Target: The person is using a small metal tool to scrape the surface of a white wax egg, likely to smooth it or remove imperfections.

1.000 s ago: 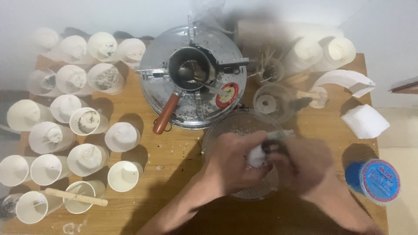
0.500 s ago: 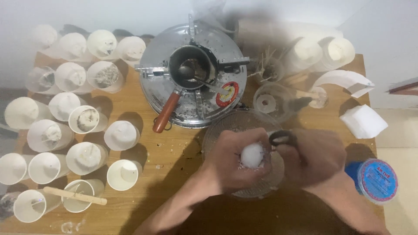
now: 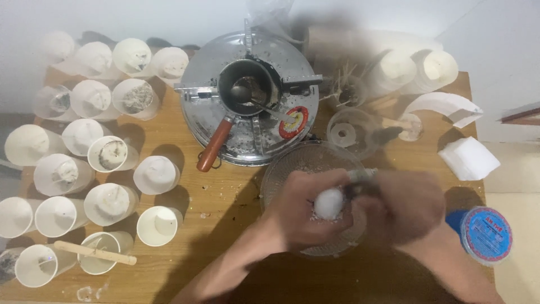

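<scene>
My left hand (image 3: pixel 304 217) is closed around a small white lump of wax (image 3: pixel 328 202), held over a clear glass bowl (image 3: pixel 281 171) on the wooden table. My right hand (image 3: pixel 408 205) is just to its right, blurred by motion, and grips a thin metal tool (image 3: pixel 360 175) whose tip meets the white lump. White crumbs lie in the bowl under the hands. The lower rim of the bowl is hidden by both hands.
A round metal pot lid with a small saucepan (image 3: pixel 250 90) and brown handle (image 3: pixel 214 146) sits behind the bowl. Several white paper cups (image 3: pixel 154 174) fill the left side. A glass jar (image 3: pixel 349 132), folded white tissue (image 3: pixel 468 159) and a blue-lidded tub (image 3: pixel 485 233) stand at right.
The white lump has turned in my left hand and now shows more between the fingers. My right hand has shifted slightly right and down with the tool, still scraping at it.
</scene>
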